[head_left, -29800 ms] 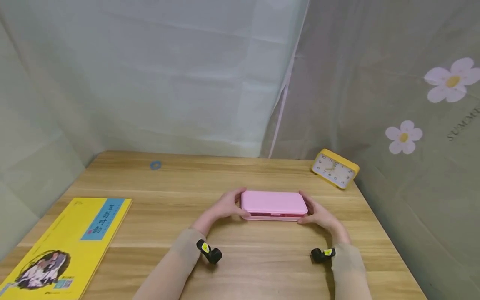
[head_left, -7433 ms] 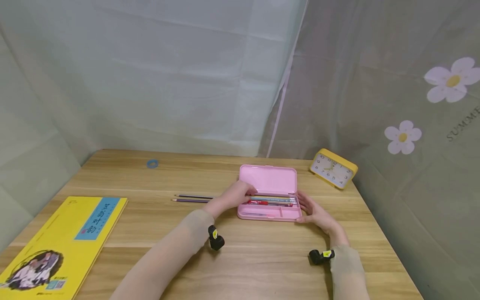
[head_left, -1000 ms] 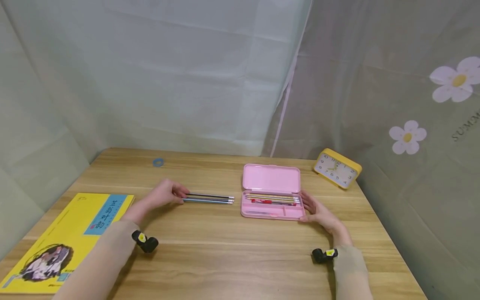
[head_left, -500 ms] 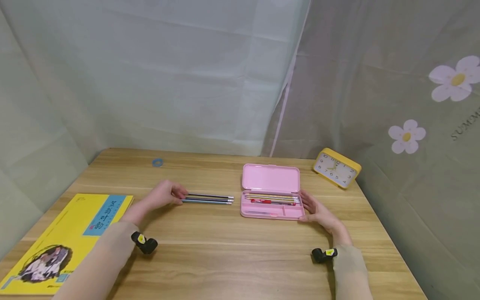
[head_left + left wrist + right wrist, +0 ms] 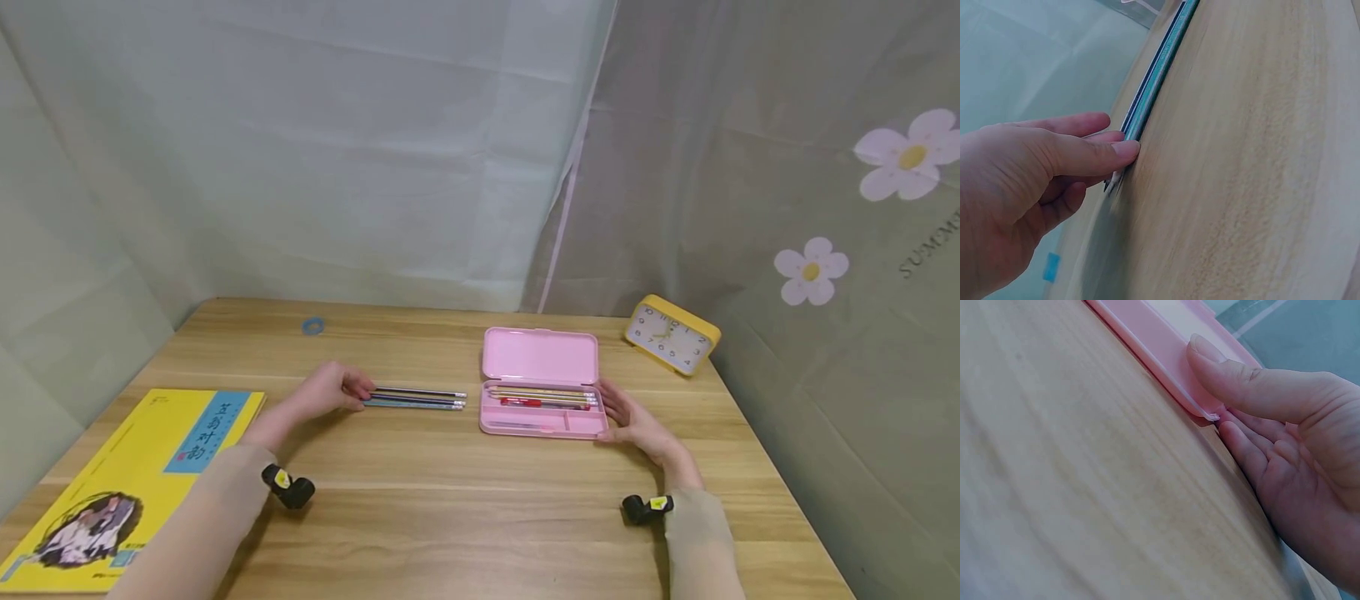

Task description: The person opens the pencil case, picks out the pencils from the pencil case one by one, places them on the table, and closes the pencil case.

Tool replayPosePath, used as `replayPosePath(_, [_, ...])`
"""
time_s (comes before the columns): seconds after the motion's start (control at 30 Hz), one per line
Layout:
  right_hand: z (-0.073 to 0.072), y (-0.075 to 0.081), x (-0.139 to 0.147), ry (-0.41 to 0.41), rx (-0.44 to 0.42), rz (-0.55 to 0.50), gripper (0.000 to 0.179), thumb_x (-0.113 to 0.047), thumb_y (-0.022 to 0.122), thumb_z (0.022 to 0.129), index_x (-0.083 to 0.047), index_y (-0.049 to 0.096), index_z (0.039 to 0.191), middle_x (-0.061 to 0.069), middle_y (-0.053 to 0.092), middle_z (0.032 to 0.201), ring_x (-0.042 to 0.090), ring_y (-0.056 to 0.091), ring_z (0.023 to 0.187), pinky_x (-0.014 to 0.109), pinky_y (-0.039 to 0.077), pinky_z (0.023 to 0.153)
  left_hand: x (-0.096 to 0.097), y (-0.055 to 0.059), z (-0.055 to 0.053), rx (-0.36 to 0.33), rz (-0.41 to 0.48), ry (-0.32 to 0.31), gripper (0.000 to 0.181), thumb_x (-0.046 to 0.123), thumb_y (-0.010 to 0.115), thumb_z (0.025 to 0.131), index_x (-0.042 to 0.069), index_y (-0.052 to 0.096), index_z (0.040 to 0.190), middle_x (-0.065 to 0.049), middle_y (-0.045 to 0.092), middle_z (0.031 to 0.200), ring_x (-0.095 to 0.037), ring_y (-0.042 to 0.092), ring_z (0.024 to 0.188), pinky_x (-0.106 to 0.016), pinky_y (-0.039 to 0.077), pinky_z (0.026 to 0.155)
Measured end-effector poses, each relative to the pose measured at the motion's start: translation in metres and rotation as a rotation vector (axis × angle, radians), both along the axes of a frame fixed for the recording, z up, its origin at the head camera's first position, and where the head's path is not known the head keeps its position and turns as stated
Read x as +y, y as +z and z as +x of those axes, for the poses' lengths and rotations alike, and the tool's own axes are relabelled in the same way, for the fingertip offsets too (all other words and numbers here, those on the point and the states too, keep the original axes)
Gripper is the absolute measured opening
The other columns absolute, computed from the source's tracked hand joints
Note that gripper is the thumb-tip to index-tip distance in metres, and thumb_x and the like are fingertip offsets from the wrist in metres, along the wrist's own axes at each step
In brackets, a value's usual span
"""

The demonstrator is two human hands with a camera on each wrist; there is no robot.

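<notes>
Near the pointed ends, my left hand pinches a small row of pencils lying side by side, eraser ends toward the case. In the left wrist view, the thumb presses on a teal pencil, with a dark one beside it. The pink pencil case lies with its lid raised back. Several yellowish pencils and a red pen fill its long compartment, and a thin pinkish stick lies in the front one. My right hand holds the case's right end, thumb at the front corner.
A yellow book lies at the left, partly under the left sleeve. Toward the back edge sit a blue ring and, at the right, a yellow alarm clock. Curtains hang behind the wooden table.
The case, closed at first, is now open. Since 7.4 s ago, my left hand has moved left from the case, and a teal pencil has joined the two on the table. The last second shows almost no movement.
</notes>
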State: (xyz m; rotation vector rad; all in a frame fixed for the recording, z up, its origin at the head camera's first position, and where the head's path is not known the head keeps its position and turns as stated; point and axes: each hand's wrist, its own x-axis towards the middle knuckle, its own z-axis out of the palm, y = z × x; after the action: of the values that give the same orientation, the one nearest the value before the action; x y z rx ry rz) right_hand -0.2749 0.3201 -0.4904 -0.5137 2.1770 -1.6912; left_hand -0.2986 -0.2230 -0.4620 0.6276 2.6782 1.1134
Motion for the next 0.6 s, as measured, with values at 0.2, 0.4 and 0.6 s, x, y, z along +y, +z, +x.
replayPosePath(0.2, [0.000,0.000,0.000,0.004,0.007,-0.005,0.100,0.000,0.073,0.081,0.003,0.005,0.154,0.029,0.007,0.160,0.048,0.012,0.146,0.003,0.032,0.099,0.001,0.003,0.001,-0.016,0.007,0.004,0.026,-0.005,0.073,0.080,-0.008,0.070,0.105,-0.013,0.074,0.091,-0.019,0.069,0.084,-0.021,0.055,0.072])
replayPosePath(0.4, [-0.001,-0.001,0.001,0.000,0.006,-0.003,0.101,-0.001,0.073,0.081,0.003,0.005,0.155,0.028,0.007,0.161,0.048,0.012,0.146,0.003,0.032,0.099,0.012,0.017,0.000,0.015,-0.035,0.025,0.026,0.004,0.073,0.084,-0.003,0.071,0.109,-0.007,0.075,0.092,-0.016,0.068,0.087,-0.028,0.054,0.075])
replayPosePath(0.6, [0.000,0.000,0.000,0.001,0.004,0.001,0.100,-0.001,0.073,0.082,0.002,0.005,0.155,0.028,0.008,0.161,0.048,0.013,0.146,0.003,0.032,0.099,0.033,0.030,-0.006,0.049,-0.033,-0.007,0.027,0.007,0.072,0.086,-0.003,0.070,0.111,-0.011,0.075,0.095,-0.017,0.068,0.087,-0.030,0.054,0.075])
